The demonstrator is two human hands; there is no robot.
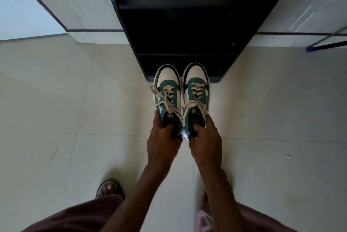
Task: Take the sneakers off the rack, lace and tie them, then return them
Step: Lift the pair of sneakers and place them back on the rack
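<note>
Two cream, green and black sneakers are held side by side in the air, toes pointing away from me toward the black shoe rack (187, 30). My left hand (162, 140) grips the heel of the left sneaker (167, 90), thumb inside its opening. My right hand (205, 140) grips the heel of the right sneaker (196, 90) the same way. Both sneakers have cream laces threaded through the eyelets, with loops and ends lying loosely over the tongues. The toes hang just in front of the rack's lowest shelf.
The rack stands against a pale wall with a dark stripe (93, 30). Pale tiled floor (75, 119) spreads around me. My left foot in a sandal (109, 188) shows below. A blue metal frame (326, 44) sits at the far right.
</note>
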